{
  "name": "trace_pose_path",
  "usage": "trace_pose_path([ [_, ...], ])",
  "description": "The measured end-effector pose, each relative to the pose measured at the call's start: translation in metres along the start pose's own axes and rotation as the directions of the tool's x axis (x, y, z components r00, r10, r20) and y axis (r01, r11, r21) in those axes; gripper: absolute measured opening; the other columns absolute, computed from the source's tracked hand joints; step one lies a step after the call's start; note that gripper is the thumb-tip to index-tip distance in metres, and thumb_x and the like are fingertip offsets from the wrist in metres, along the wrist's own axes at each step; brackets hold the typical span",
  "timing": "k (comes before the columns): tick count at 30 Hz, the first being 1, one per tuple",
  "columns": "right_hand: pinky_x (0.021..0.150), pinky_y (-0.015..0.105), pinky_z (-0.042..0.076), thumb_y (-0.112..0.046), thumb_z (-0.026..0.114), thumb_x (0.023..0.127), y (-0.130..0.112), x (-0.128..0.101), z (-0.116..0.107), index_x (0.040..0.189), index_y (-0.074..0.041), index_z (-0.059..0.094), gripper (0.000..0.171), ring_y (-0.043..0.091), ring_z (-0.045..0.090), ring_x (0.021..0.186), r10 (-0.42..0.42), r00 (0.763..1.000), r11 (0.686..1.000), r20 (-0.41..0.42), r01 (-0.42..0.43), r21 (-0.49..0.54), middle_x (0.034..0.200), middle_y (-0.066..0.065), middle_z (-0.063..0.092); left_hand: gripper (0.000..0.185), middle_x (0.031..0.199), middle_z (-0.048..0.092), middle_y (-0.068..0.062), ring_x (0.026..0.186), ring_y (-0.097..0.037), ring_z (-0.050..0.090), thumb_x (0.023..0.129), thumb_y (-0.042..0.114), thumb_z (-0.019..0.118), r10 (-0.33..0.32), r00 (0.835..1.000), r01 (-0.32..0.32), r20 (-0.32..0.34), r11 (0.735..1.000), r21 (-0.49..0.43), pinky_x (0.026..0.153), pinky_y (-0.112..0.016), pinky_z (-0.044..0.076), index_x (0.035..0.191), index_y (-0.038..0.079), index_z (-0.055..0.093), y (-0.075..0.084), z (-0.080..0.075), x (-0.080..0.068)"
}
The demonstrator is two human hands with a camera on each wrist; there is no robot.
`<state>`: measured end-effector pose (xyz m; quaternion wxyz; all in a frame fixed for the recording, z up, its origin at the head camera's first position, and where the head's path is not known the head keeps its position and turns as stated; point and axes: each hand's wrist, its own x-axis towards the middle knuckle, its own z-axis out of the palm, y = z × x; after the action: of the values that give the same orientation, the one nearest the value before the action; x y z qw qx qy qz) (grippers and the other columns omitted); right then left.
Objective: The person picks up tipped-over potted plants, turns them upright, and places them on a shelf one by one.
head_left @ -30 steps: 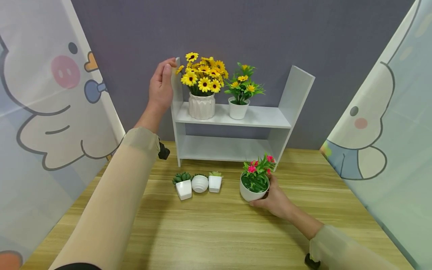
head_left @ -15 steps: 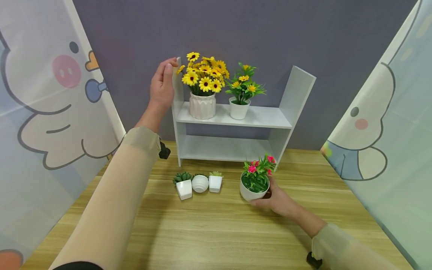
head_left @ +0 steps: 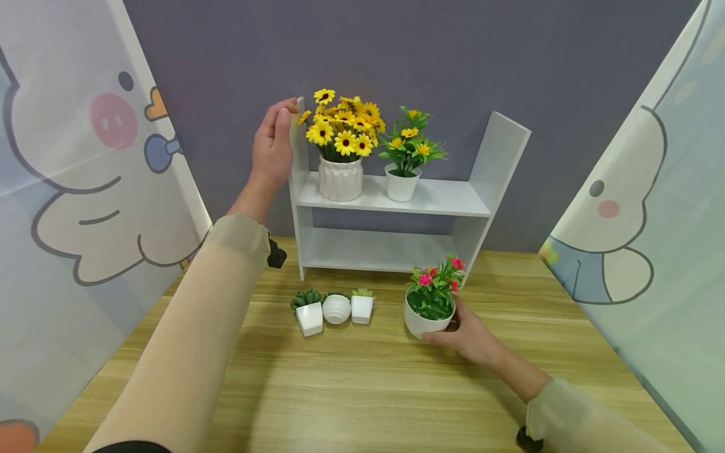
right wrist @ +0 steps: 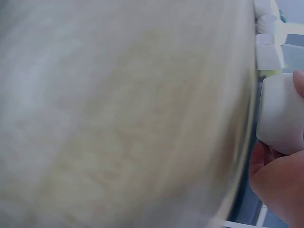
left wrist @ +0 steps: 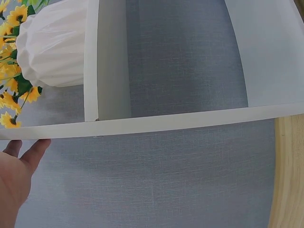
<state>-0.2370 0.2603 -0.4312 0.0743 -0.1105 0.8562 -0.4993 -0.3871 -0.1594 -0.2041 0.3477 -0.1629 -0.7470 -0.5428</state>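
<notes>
My right hand [head_left: 467, 333] grips a round white pot of pink flowers [head_left: 430, 308], thumb at the near side and fingers round the right, mostly hidden behind it. In the right wrist view, the white pot [right wrist: 281, 114] sits between thumb and fingers at the right edge. My left hand [head_left: 273, 145] touches the upper left side panel of a white two-tier shelf [head_left: 391, 248]. Seen from the left wrist, fingers [left wrist: 38, 153] meet the panel's outer side. Beside that hand, a ribbed white pot of yellow daisies [head_left: 341, 179] stands on the upper shelf.
A smaller white pot with yellow flowers [head_left: 401, 185] stands right of the daisies. Three small succulents in white pots, one of them round [head_left: 337, 309], lie in a row on the wooden table [head_left: 351, 390] before the shelf. A grey wall [head_left: 408, 50] rises behind.
The pot of pink flowers has shifted slightly right in my right hand, and its flowers stand a little higher in the head view. My left hand stays at the side panel.
</notes>
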Motion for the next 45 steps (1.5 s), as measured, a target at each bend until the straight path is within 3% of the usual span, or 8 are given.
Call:
trace_pose_path([
  [9,0.086,0.024,0.06,-0.019,0.089,0.092,-0.03,-0.002,-0.019,0.157,0.001,0.044,0.082,0.025,0.067,0.111,-0.055,0.995,0.998,-0.084,0.055,-0.005,0.135,0.024,0.064,0.04,0.166,0.055,0.01,0.155,-0.004,0.046,0.119,0.042,0.038,-0.009,1.0,0.009,-0.007,1.0,-0.004,0.129,-0.025,0.034,0.138,0.017,0.063,0.001,0.0,0.0],
  [14,0.085,0.024,0.059,-0.021,0.087,0.095,-0.052,-0.002,-0.035,0.156,-0.001,0.05,0.074,0.022,0.064,0.11,-0.135,0.979,0.99,-0.154,0.128,-0.052,0.136,0.022,0.065,0.041,0.166,0.055,0.01,0.155,-0.005,0.046,0.12,0.042,0.038,-0.004,1.0,0.004,-0.006,1.0,-0.005,0.129,-0.025,0.034,0.138,0.014,0.062,0.0,0.001,0.0],
  [21,0.081,0.021,0.058,-0.025,0.084,0.1,-0.081,0.002,-0.061,0.159,-0.006,0.047,0.073,0.013,0.062,0.106,-0.181,0.955,0.982,-0.236,0.164,-0.088,0.136,0.014,0.063,0.041,0.166,0.055,0.01,0.155,-0.005,0.046,0.119,0.043,0.039,-0.013,1.0,0.013,-0.006,1.0,-0.007,0.13,-0.025,0.034,0.139,0.015,0.062,0.001,0.001,0.001],
  [26,0.085,0.014,0.054,-0.021,0.082,0.101,-0.101,0.007,-0.075,0.164,-0.003,0.036,0.081,0.01,0.059,0.109,-0.202,0.929,0.979,-0.311,0.198,-0.046,0.144,0.011,0.058,0.043,0.166,0.055,0.01,0.155,-0.005,0.046,0.119,0.043,0.039,-0.016,1.0,0.016,-0.011,1.0,-0.008,0.13,-0.025,0.034,0.14,0.014,0.062,0.002,0.001,0.001],
  [30,0.086,0.011,0.053,-0.033,0.082,0.101,-0.11,0.013,-0.082,0.167,-0.004,0.031,0.088,0.014,0.057,0.114,-0.173,0.918,0.985,-0.356,0.164,-0.056,0.146,0.012,0.056,0.043,0.166,0.055,0.01,0.156,-0.005,0.046,0.119,0.043,0.039,-0.012,1.0,0.012,-0.01,1.0,-0.006,0.13,-0.025,0.033,0.14,0.013,0.062,0.001,0.001,0.001],
  [35,0.087,0.012,0.051,-0.047,0.082,0.098,-0.119,0.021,-0.085,0.169,-0.008,0.03,0.096,0.019,0.056,0.119,-0.14,0.907,0.99,-0.396,0.116,-0.085,0.148,0.011,0.056,0.043,0.167,0.054,0.009,0.157,-0.005,0.045,0.12,0.042,0.039,-0.011,1.0,0.011,-0.008,1.0,-0.005,0.13,-0.025,0.033,0.14,0.013,0.062,0.0,0.0,0.0],
  [45,0.089,0.017,0.052,-0.056,0.081,0.096,-0.132,0.038,-0.082,0.171,-0.011,0.028,0.103,0.017,0.053,0.122,-0.106,0.862,0.994,-0.495,0.1,-0.04,0.157,0.012,0.05,0.044,0.167,0.054,0.008,0.157,-0.005,0.045,0.12,0.041,0.038,-0.001,1.0,0.001,-0.009,1.0,-0.003,0.13,-0.025,0.033,0.141,0.01,0.061,-0.002,0.001,0.0],
])
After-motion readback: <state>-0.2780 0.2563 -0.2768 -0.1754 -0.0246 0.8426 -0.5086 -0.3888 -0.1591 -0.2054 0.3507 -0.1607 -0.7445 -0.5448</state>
